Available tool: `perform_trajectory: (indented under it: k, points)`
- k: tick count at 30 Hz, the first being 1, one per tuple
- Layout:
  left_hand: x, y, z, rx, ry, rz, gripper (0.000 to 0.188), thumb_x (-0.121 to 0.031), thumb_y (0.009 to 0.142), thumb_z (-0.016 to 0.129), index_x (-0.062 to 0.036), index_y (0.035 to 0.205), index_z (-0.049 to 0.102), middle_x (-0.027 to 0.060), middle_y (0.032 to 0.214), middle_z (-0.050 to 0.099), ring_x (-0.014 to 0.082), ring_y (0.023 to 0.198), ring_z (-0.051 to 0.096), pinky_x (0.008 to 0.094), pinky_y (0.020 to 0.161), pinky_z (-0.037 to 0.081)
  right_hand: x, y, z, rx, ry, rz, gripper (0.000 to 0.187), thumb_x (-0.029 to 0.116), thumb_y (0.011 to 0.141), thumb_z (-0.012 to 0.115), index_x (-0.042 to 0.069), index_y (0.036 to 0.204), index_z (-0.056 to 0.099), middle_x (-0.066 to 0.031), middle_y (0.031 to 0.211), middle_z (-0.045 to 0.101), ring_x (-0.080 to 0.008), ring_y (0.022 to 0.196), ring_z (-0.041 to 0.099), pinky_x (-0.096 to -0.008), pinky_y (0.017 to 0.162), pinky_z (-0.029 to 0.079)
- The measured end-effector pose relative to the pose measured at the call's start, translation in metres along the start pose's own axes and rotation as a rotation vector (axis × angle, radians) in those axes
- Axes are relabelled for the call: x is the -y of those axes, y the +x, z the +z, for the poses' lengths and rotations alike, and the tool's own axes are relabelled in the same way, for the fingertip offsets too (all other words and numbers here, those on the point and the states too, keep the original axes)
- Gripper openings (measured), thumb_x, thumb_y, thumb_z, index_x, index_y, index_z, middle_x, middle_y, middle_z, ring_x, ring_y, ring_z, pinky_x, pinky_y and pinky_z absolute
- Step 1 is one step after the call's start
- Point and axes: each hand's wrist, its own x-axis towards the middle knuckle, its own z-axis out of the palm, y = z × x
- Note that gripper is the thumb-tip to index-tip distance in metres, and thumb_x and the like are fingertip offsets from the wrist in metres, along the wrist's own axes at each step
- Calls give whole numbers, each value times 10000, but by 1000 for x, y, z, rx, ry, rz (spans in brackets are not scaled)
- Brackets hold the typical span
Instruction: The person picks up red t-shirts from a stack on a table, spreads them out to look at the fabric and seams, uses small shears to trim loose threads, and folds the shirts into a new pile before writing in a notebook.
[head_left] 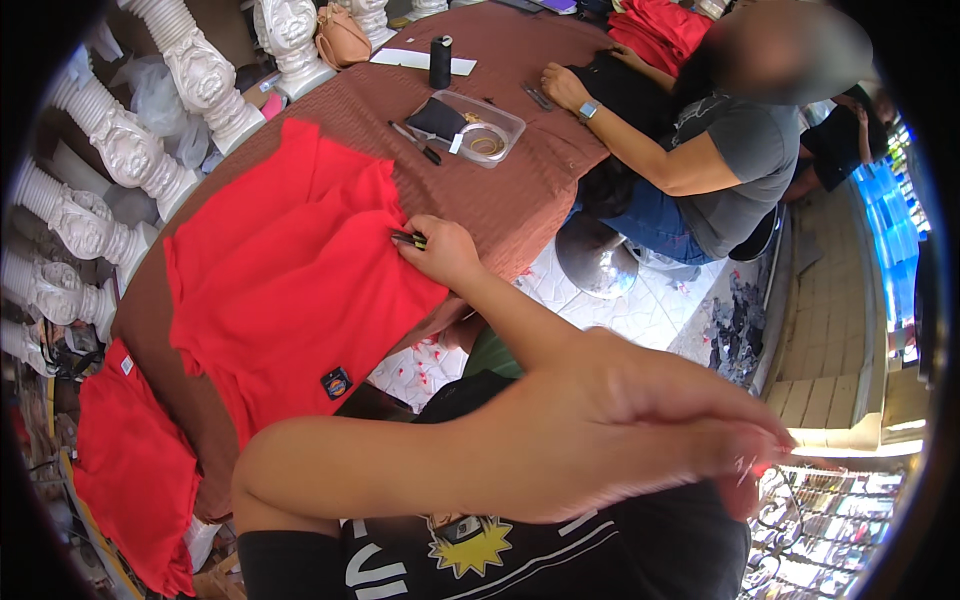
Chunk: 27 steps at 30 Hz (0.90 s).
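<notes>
A red garment (290, 260) lies spread and wrinkled over the brown-covered table (480, 195), with a dark square patch (337, 383) at its near edge. My right hand (445, 252) is closed at the garment's right edge around a small black-and-yellow tool that looks like thread snips (408, 239); the fingers cover most of it. My left arm crosses in front of me to the right. Away from the table, my left hand (670, 405) is held close to the camera, fingers pressed together. Tiny pale and reddish bits show at its blurred fingertips.
Another red garment (135, 470) hangs at the lower left. A clear plastic tray (512, 128), pens (415, 143) and a black thread spool (440, 62) stand beyond. Across the table, a person (735, 150) handles black cloth. White carved columns (130, 145) line the left.
</notes>
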Motion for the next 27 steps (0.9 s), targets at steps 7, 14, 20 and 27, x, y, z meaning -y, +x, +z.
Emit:
perform_trajectory:
  k: [7, 14, 20, 27]
  points:
    - [15, -47, -46, -269, 165, -67, 322, -192, 965, 463, 67, 1107, 591, 133, 760, 654, 220, 813, 660, 350, 823, 514, 1, 0, -1, 17, -16, 10, 220, 235, 717, 663, 59, 837, 610, -113, 794, 624, -321, 744, 615, -423, 671, 485]
    - [32, -93, -78, -381, 742, -410, 286, -142, 931, 503, 2, 1169, 571, 129, 929, 648, 252, 972, 606, 357, 919, 428, 0, 0, 0, 6, -23, -11, 227, 239, 719, 658, 54, 841, 611, -115, 792, 623, -321, 740, 616, -418, 664, 487]
    - [28, -139, -65, -507, 1970, -683, 657, -152, 796, 648, -72, 1377, 352, 186, 1459, 221, 365, 1381, 134, 544, 1086, 116, 0, 0, 1, 3, -25, -4, 227, 246, 726, 654, 51, 832, 608, -119, 794, 621, -321, 736, 614, -420, 660, 484]
    - [39, -178, -93, -1007, 1893, -767, 868, -250, 734, 725, -81, 1431, 237, 186, 1498, 127, 402, 1388, 68, 603, 1064, 113, 1, 0, 1, 1, -15, -4, 248, 267, 726, 653, 50, 837, 610, -118, 802, 624, -322, 740, 615, -416, 664, 484]
